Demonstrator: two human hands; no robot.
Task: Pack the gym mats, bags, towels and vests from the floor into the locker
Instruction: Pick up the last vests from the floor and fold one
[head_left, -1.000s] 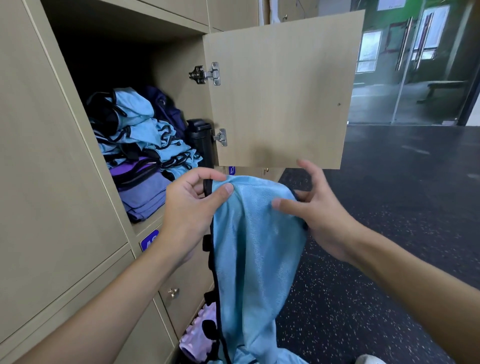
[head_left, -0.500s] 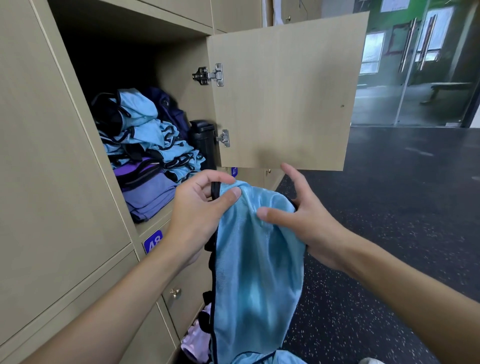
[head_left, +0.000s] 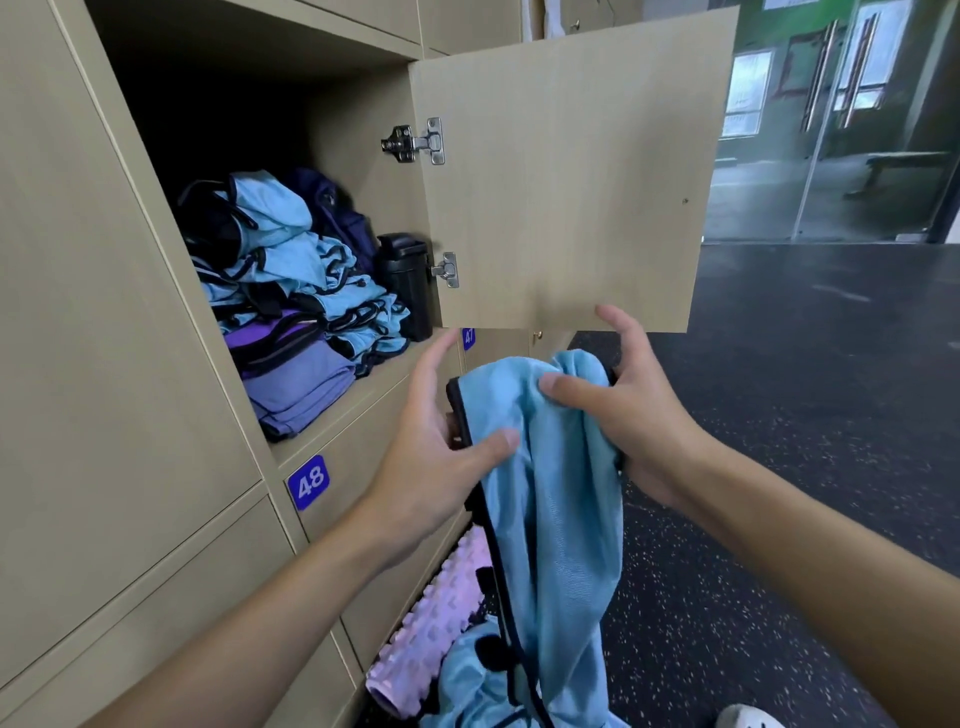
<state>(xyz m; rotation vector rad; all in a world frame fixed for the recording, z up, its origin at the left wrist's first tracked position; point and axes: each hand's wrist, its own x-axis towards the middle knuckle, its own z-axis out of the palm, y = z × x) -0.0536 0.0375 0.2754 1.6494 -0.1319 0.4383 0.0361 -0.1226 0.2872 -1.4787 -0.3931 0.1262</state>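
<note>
Just below the open locker (head_left: 353, 156), I find the left hand (head_left: 431, 467) pinching one edge of the blue vest (head_left: 556, 519) and the right hand (head_left: 639, 415) gripping its bunched top.

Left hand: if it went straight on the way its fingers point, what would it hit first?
Probably the lower hinge-side corner of the open locker door, just above the fingertips of the left hand. Depth is unclear; it might instead pass beside that corner toward the black container.
</note>
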